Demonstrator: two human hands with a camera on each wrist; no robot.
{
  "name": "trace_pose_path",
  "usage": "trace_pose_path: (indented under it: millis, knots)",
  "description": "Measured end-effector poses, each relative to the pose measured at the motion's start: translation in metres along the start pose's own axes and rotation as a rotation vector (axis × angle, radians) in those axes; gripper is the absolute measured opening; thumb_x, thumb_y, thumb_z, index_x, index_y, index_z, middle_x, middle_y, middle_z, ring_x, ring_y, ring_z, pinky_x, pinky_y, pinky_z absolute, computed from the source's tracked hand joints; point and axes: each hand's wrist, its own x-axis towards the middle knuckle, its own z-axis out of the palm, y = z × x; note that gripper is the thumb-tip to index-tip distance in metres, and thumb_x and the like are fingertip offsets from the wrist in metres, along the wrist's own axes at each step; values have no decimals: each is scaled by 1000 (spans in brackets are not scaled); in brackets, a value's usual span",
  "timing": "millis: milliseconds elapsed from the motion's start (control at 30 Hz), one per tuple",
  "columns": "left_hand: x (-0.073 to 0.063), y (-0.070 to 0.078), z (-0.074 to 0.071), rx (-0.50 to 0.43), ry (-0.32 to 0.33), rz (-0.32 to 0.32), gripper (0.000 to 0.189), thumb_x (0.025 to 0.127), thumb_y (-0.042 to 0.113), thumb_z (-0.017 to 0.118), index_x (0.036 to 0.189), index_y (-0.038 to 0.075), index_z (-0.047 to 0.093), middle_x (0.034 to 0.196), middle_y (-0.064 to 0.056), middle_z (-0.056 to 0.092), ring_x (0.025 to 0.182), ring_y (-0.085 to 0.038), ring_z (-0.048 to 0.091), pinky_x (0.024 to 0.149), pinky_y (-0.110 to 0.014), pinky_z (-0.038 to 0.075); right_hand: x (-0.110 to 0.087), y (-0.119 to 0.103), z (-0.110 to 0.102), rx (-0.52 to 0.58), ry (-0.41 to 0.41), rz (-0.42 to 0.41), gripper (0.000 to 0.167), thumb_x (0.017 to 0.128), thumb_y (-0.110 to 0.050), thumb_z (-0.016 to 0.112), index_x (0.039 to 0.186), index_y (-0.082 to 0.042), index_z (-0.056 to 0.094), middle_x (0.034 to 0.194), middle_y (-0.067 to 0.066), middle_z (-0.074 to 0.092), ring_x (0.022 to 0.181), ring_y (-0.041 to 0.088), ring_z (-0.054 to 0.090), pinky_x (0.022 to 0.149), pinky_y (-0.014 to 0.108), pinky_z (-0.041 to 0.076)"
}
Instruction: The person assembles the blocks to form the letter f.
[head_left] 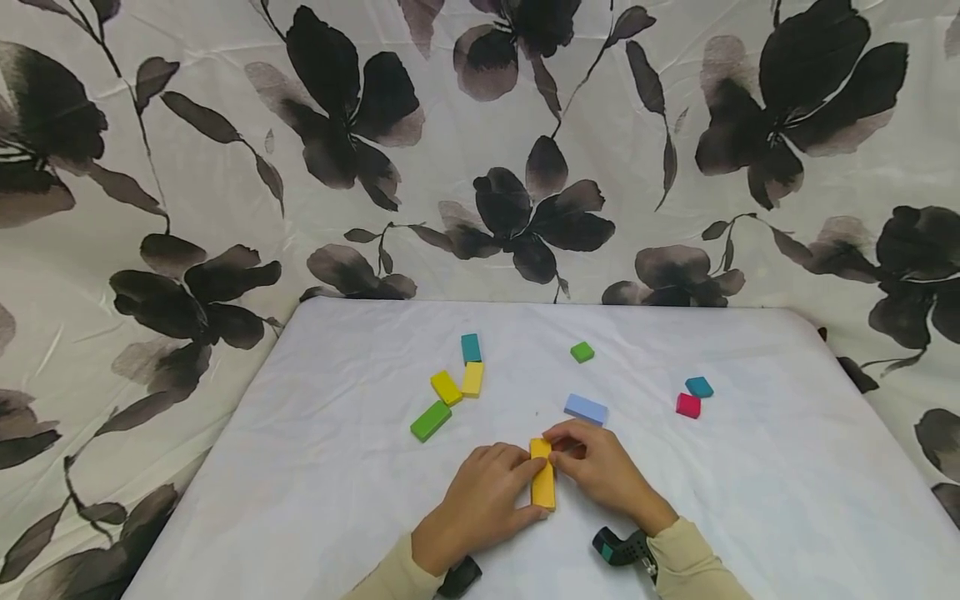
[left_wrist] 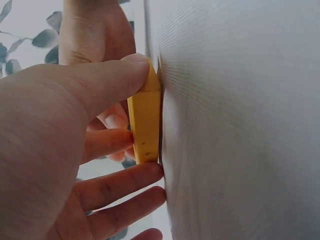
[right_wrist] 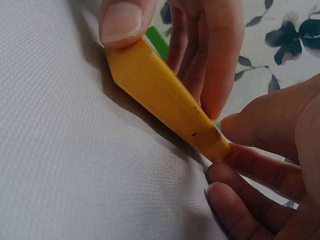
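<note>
A long orange-yellow block (head_left: pixel 543 487) lies on the white cloth at the front middle, between both hands. My left hand (head_left: pixel 483 492) holds it from the left, its thumb at the near end and a finger over the far part. My right hand (head_left: pixel 600 462) pinches the far end between thumb and fingers. In the left wrist view, the block (left_wrist: pixel 145 125) stands out beside the cloth, with the left thumb on one end. The right wrist view shows the block (right_wrist: pixel 165 102) low against the cloth, the right fingertips at its far end.
A blue block (head_left: pixel 586 408) lies just beyond the right hand. To the left is a chain of a green block (head_left: pixel 431 422), two yellow blocks (head_left: pixel 447 388) and a teal block (head_left: pixel 470 348). Further right are a small green block (head_left: pixel 582 352), a red block (head_left: pixel 688 406) and a teal piece (head_left: pixel 700 387).
</note>
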Motion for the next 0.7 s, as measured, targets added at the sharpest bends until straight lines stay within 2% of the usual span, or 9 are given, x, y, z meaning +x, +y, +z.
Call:
trace_pose_path:
  millis: [333, 700]
  knots:
    - [-1, -1, 1, -4, 12, 7, 58, 85, 60, 72, 131, 24, 67, 114, 5, 61, 105, -12, 56, 91, -34, 49, 1, 0, 0, -4, -4, 50, 25, 89, -5, 74, 112, -15, 72, 105, -8, 68, 92, 10, 64, 81, 26, 54]
    - [2, -1, 2, -27, -10, -1, 57, 86, 59, 72, 131, 23, 68, 116, 4, 61, 105, -12, 55, 87, -33, 49, 1, 0, -1, 13, -12, 97, 24, 90, -5, 73, 113, -14, 72, 104, -7, 69, 92, 12, 63, 81, 27, 54]
